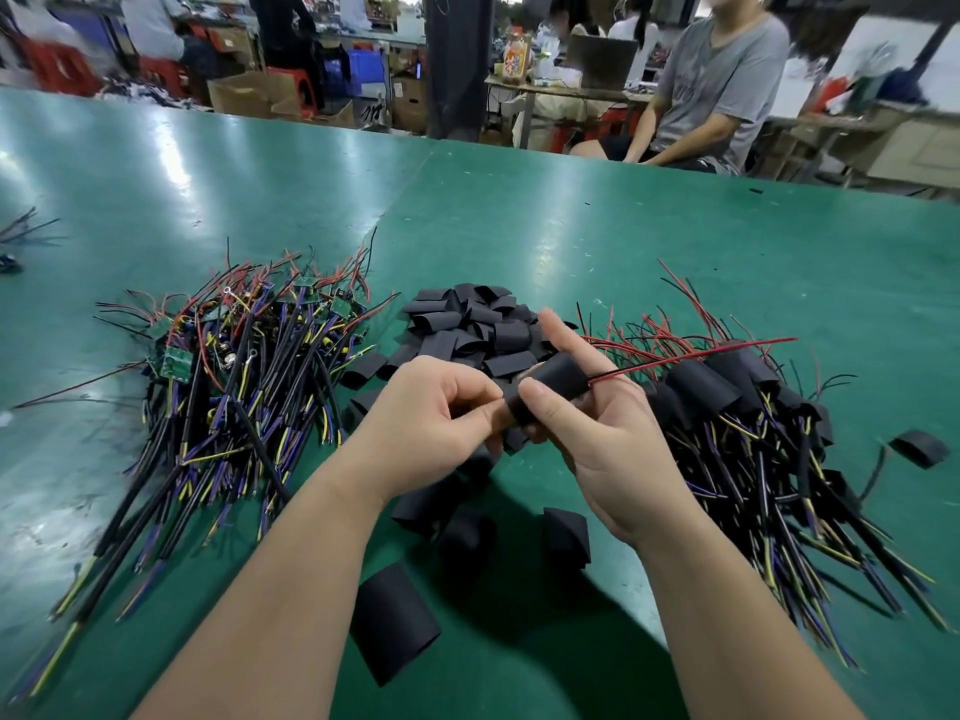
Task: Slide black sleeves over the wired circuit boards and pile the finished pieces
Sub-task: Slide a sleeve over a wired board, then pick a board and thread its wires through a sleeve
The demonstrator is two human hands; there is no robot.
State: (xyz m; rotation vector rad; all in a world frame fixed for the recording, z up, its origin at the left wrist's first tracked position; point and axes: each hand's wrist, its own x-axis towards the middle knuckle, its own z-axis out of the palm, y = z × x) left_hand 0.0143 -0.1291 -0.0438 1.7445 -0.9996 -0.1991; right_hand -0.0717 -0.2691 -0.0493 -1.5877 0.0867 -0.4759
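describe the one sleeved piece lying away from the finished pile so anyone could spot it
Start at the finished pile on the right of the green table. Just past its right edge lies a lone sleeved piece. Unlike its neighbours, it rests alone on bare green surface.

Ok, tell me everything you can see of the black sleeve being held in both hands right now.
The matte black tubular sleeve lies roughly level above the green table, its far end tilted up to the right. It looks like soft, flexible tubing. The right hand wraps it with thumb on top; the left hand pinches its near end. Thin red and black wires stick out of its far end. Any board inside is hidden.
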